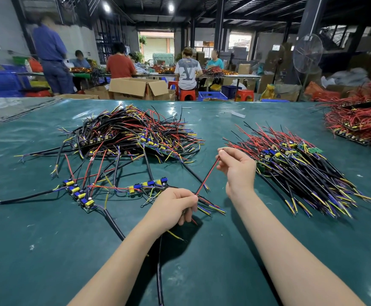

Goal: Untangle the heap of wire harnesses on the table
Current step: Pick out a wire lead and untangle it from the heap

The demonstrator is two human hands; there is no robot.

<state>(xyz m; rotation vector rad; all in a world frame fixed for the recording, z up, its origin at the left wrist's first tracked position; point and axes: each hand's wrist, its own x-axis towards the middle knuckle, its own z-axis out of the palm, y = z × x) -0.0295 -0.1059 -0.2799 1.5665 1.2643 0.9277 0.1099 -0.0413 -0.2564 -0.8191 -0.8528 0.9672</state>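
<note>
Holding one red wire (pixel 206 176) stretched between two hands above a green desk (pixel 48 250).

Pinched at the upper end by the right hand (pixel 238 168), thumb against forefinger; gripped at the lower end by the left hand (pixel 175 206), curled also round a black cable (pixel 159 272) trailing toward the near edge. Beyond the left hand – the tangled heap of harnesses (pixel 131 133), with black, red, yellow and blue leads crossing every way. In front of it, a board strip (pixel 79 196) and another (pixel 147 187). Just behind the right hand – a second pile (pixel 301 166), laid roughly parallel. Far right, a mass of red wires (pixel 361 122). In the background, seated workers (pixel 188 71).
</note>
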